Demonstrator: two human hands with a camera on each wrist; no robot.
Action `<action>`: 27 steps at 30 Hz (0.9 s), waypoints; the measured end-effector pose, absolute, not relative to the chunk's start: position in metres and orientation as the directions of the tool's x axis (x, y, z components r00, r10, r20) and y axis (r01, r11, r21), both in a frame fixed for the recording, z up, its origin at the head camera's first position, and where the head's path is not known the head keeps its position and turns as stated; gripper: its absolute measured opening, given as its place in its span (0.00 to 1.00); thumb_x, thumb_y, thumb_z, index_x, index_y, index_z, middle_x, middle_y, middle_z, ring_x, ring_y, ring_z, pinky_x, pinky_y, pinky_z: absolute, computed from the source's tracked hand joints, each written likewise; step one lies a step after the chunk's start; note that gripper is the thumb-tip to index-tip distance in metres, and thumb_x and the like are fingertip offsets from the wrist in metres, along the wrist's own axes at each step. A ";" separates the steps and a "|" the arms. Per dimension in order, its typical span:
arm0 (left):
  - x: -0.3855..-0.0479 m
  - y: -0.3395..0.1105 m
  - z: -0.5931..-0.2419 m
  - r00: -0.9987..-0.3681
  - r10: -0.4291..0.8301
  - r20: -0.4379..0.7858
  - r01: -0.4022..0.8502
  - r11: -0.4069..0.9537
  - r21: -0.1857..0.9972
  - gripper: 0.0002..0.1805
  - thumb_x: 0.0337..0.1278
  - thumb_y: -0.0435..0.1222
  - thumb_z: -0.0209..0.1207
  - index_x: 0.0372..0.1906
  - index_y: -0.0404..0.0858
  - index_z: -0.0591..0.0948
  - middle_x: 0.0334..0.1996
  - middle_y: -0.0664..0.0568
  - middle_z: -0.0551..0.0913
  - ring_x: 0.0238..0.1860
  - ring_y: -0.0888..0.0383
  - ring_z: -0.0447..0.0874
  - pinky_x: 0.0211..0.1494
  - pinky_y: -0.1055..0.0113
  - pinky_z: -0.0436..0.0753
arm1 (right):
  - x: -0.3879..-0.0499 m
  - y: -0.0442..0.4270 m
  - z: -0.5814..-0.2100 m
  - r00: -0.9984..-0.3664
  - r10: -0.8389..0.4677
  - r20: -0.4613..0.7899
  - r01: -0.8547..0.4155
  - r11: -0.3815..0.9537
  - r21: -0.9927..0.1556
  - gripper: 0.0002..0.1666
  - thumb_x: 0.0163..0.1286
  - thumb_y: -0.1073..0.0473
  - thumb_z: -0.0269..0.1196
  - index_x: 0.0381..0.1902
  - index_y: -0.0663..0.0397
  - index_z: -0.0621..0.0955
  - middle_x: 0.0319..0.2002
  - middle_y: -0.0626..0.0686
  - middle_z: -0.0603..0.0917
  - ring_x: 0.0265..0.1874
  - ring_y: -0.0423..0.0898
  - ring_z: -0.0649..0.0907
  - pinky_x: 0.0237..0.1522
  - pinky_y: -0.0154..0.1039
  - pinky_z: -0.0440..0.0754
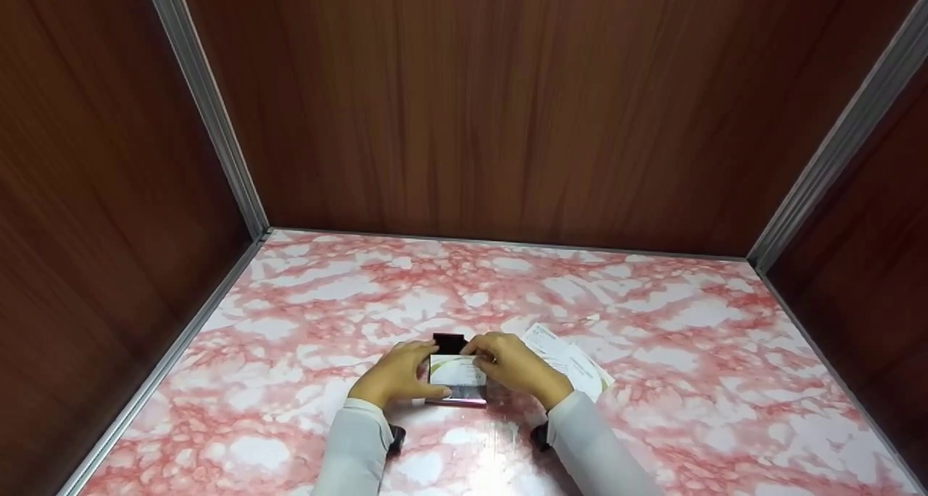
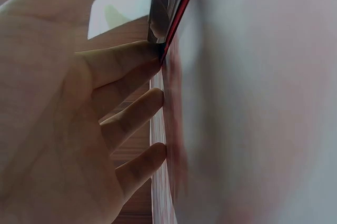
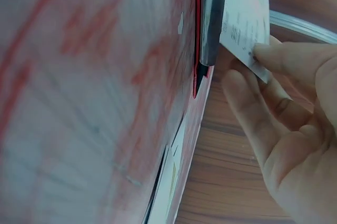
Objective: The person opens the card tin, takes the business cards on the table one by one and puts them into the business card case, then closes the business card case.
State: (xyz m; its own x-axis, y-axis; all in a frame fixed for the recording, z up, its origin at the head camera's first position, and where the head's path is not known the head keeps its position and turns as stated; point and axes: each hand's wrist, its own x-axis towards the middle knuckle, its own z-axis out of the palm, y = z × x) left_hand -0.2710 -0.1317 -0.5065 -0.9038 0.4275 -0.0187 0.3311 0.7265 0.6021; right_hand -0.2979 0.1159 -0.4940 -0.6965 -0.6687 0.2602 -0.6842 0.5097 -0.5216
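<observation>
A small metal card case (image 1: 457, 402) with a red edge and a dark flap (image 1: 449, 343) at its far end lies on the table. My left hand (image 1: 400, 373) holds the case from the left, thumb at the near side and fingers by the flap. Close up in the left wrist view, the index fingertip touches the end of the case (image 2: 167, 8). Just above the case, tilted, is a white business card (image 3: 245, 21) with printed text. My right hand (image 1: 513, 362) pinches this card by its edge between thumb and fingers.
Several printed white cards (image 1: 573, 362) lie spread on the table to the right, partly behind the right hand. The table (image 1: 326, 438) has a red-and-white marbled top. Wood-grain panels (image 1: 471, 119) with metal edge strips enclose its back and sides.
</observation>
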 end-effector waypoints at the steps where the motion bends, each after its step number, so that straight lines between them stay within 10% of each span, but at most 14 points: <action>1: -0.271 -0.132 -0.506 -0.902 0.431 -0.016 0.336 0.727 0.599 0.49 0.49 0.56 0.73 0.72 0.35 0.70 0.71 0.41 0.68 0.73 0.40 0.61 0.73 0.43 0.63 | -0.297 0.116 -0.494 -0.696 -0.676 0.244 -0.681 0.513 -0.522 0.13 0.68 0.72 0.62 0.48 0.58 0.85 0.40 0.53 0.87 0.38 0.45 0.84 0.41 0.40 0.84; 27: -0.271 -0.133 -0.506 -0.894 0.449 -0.015 0.351 0.719 0.600 0.52 0.47 0.57 0.73 0.73 0.34 0.68 0.72 0.41 0.66 0.73 0.40 0.59 0.73 0.43 0.63 | -0.290 0.115 -0.488 -0.707 -0.704 0.065 -0.643 0.601 -0.475 0.16 0.66 0.66 0.68 0.51 0.55 0.84 0.43 0.52 0.82 0.39 0.45 0.80 0.44 0.41 0.81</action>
